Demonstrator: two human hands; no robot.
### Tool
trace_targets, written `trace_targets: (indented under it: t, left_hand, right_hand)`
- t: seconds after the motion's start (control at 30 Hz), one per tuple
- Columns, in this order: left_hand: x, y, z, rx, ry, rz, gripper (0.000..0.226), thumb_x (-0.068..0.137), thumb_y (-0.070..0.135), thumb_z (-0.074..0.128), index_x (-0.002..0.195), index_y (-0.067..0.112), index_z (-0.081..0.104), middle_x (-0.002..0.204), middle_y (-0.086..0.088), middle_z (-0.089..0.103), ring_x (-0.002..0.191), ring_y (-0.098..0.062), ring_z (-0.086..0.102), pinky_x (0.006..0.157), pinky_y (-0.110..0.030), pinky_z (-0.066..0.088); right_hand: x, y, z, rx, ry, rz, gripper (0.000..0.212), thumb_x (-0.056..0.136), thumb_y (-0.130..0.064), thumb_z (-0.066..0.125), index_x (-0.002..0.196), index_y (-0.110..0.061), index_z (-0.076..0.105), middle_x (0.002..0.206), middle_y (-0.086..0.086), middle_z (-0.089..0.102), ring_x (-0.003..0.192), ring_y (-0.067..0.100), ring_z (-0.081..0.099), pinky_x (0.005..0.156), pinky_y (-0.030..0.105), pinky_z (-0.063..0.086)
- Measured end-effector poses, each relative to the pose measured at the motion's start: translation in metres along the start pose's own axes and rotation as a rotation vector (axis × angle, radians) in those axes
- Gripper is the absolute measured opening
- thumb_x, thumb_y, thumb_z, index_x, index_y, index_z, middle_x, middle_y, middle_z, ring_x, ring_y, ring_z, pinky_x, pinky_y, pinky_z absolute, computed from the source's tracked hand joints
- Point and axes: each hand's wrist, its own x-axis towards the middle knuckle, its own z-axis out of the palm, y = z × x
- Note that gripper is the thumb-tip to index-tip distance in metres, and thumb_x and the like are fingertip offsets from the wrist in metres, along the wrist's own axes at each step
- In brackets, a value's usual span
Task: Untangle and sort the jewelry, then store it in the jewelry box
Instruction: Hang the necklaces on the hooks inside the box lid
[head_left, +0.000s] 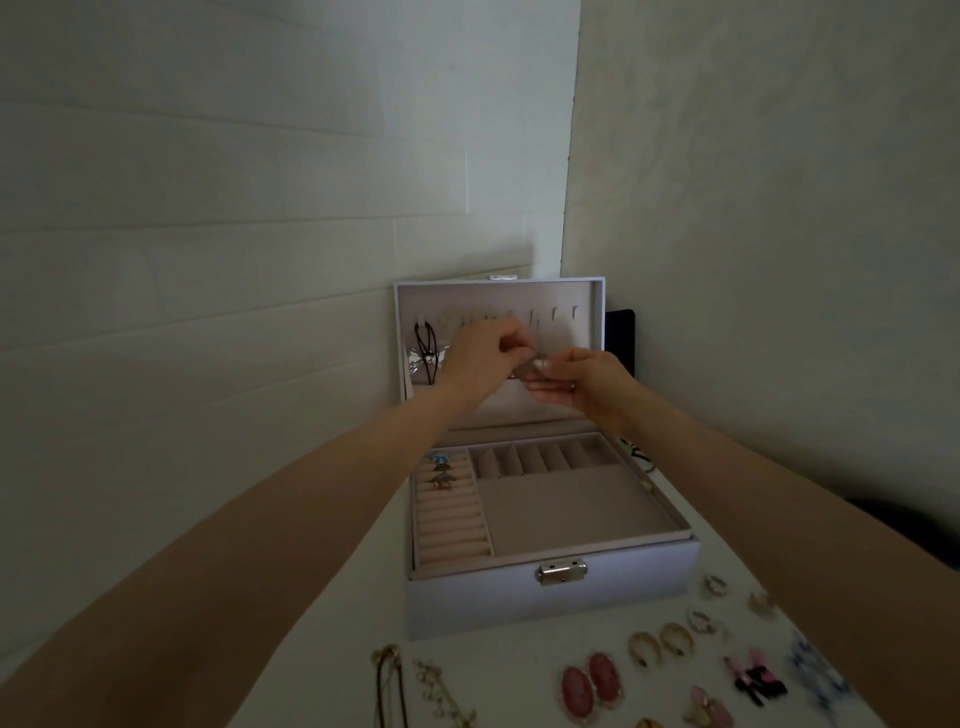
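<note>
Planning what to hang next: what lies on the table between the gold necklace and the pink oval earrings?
Head view: one pale beaded chain lies between the gold necklace and the pink oval earrings.

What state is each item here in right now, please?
White rectangular jewelry box, lid open, upright.
Silver metal latch, unfastened.
Black cord necklace, hanging from lid hook.
Left hand, pinching small blurred item.
Right hand, pinching same item.
Pink oval earrings, unstored on white table.

Left hand (485, 353) and right hand (582, 382) pinch a small unidentifiable item (521, 373) before the open white jewelry box's (519, 603) raised lid. 2 pink oval earrings (589, 680) lie nearer.
</note>
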Motion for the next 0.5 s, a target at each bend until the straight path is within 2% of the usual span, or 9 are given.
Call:
trace_targets:
  t: [0.1, 0.17, 0.23, 0.33, 0.5]
  left_hand:
    - [-0.007, -0.008, 0.004, 0.207, 0.053, -0.033, 0.014, 0.09, 0.011, 0.058, 0.104, 0.011, 0.061, 0.101, -0.003, 0.066, 0.096, -0.021, 0.061, 0.084, -0.039, 0.05]
    - [-0.013, -0.011, 0.01, 0.486, 0.012, 0.014, 0.016, 0.092, 0.01, 0.051, 0.107, 0.012, 0.057, 0.107, -0.006, 0.066, 0.101, -0.026, 0.059, 0.081, -0.039, 0.049]
    - [-0.017, -0.012, 0.014, 0.631, 0.0, 0.065, 0.018, 0.091, 0.01, 0.05, 0.107, 0.011, 0.058, 0.11, -0.007, 0.063, 0.105, -0.027, 0.057, 0.078, -0.037, 0.046]
    - [-0.02, -0.01, 0.019, 0.713, -0.052, 0.099, 0.02, 0.091, 0.011, 0.051, 0.107, 0.009, 0.063, 0.111, -0.01, 0.061, 0.106, -0.028, 0.056, 0.08, -0.039, 0.049]
    - [-0.028, -0.01, 0.022, 0.731, -0.138, 0.172, 0.02, 0.093, 0.011, 0.048, 0.104, 0.01, 0.065, 0.116, -0.008, 0.057, 0.109, -0.027, 0.053, 0.081, -0.037, 0.046]
  right_hand:
    - [0.006, -0.001, -0.003, -0.083, 0.088, -0.076, 0.005, 0.086, 0.005, 0.061, 0.082, 0.002, 0.058, 0.078, 0.016, 0.069, 0.066, 0.021, 0.07, 0.063, 0.027, 0.059]
    - [0.01, -0.005, -0.004, -0.148, 0.129, -0.143, 0.008, 0.084, 0.007, 0.063, 0.082, 0.001, 0.058, 0.071, 0.012, 0.07, 0.062, 0.02, 0.069, 0.06, 0.025, 0.058]
    - [0.013, -0.008, -0.003, -0.208, 0.159, -0.185, 0.014, 0.082, 0.01, 0.063, 0.082, -0.001, 0.055, 0.066, 0.011, 0.069, 0.056, 0.016, 0.067, 0.057, 0.024, 0.058]
    - [0.017, -0.009, 0.0, -0.29, 0.185, -0.229, 0.02, 0.079, 0.011, 0.067, 0.085, -0.003, 0.053, 0.072, 0.015, 0.067, 0.053, 0.01, 0.066, 0.057, 0.021, 0.057]
    - [0.026, -0.006, 0.004, -0.521, 0.237, -0.325, 0.015, 0.076, 0.006, 0.072, 0.075, -0.007, 0.063, 0.07, 0.002, 0.064, 0.06, 0.006, 0.063, 0.066, 0.018, 0.055]
